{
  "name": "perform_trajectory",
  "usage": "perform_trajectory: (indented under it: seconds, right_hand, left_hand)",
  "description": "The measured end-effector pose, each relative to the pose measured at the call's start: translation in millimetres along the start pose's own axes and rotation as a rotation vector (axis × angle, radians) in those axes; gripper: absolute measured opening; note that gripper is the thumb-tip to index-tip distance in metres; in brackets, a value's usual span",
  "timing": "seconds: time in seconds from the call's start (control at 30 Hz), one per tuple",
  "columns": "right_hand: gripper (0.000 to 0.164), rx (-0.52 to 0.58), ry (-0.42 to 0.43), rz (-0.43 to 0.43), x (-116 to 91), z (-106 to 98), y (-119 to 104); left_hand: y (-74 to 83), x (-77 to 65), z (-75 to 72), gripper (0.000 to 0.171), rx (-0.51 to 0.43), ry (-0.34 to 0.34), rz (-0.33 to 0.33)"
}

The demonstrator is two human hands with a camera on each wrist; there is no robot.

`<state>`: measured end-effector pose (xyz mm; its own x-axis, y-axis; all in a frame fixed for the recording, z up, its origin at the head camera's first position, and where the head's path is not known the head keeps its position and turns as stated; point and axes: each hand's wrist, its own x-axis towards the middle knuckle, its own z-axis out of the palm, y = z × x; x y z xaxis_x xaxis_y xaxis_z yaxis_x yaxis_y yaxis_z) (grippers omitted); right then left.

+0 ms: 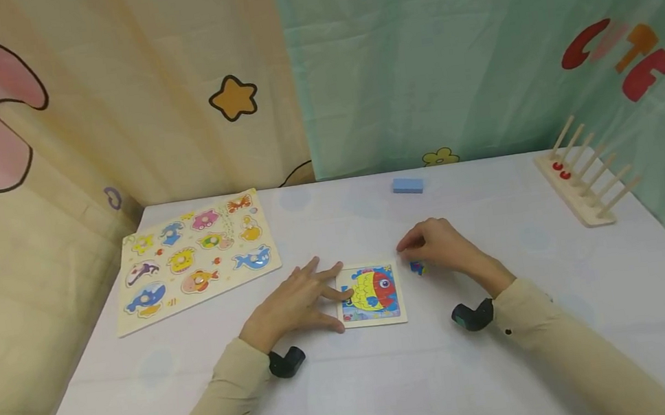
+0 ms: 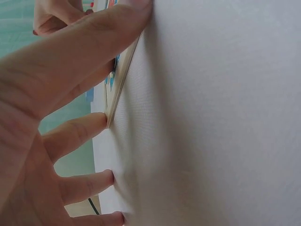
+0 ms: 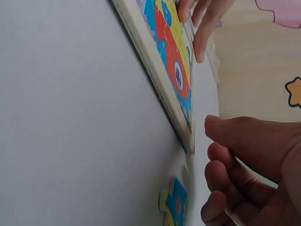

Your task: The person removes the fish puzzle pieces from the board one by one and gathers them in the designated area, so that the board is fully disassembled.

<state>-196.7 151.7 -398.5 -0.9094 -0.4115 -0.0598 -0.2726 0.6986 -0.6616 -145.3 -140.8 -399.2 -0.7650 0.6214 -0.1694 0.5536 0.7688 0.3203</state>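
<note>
A small square jigsaw puzzle [image 1: 374,323] with a red and yellow fish lies in its wooden frame before me. My left hand [image 1: 300,301] spreads its fingers over its left side: the index finger touches the picture, and the thumb rests by the near left corner. To the right of the frame, a loose jigsaw piece [image 1: 417,267] in blue and other colours lies on the table, partly beneath my right hand [image 1: 439,243]. In the right wrist view, that hand's fingers are loosely curled beside the thumb with nothing visible between them, and the loose piece [image 3: 178,202] lies below.
A large wooden peg board [image 1: 230,286] with sea animals lies at the back left. Toward the back edge is a blue block [image 1: 407,186]. At the far right stands a wooden rack [image 1: 598,219] of upright pegs, with red beads [image 1: 564,175] on it. Curtains hang behind the table.
</note>
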Motion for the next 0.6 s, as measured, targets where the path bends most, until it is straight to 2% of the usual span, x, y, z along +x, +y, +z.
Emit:
perform_trajectory:
  seconds: [0.17,0.23,0.43,0.6]
  right_hand:
    - [0.024,0.087,-0.126,-0.162,12.2,18.2,-17.6]
    - [0.026,0.104,-0.170,-0.203,16.4,23.8,-23.3]
    - [0.032,0.064,-0.257,-0.197,23.5,32.8,-33.5]
    - [0.033,0.023,-0.287,-0.184,24.8,35.1,-35.8]
  left_hand:
    - [0.3,0.9,-0.9,0.062,0.000,-0.015,-0.010]
    - [0.3,1.4,-1.1,0.062,-0.001,-0.016,-0.010]
    - [0.0,1.0,-0.9,0.061,-0.004,-0.012,-0.004]
    - [0.4,1.3,-0.2,0.062,-0.007,-0.008,-0.011]
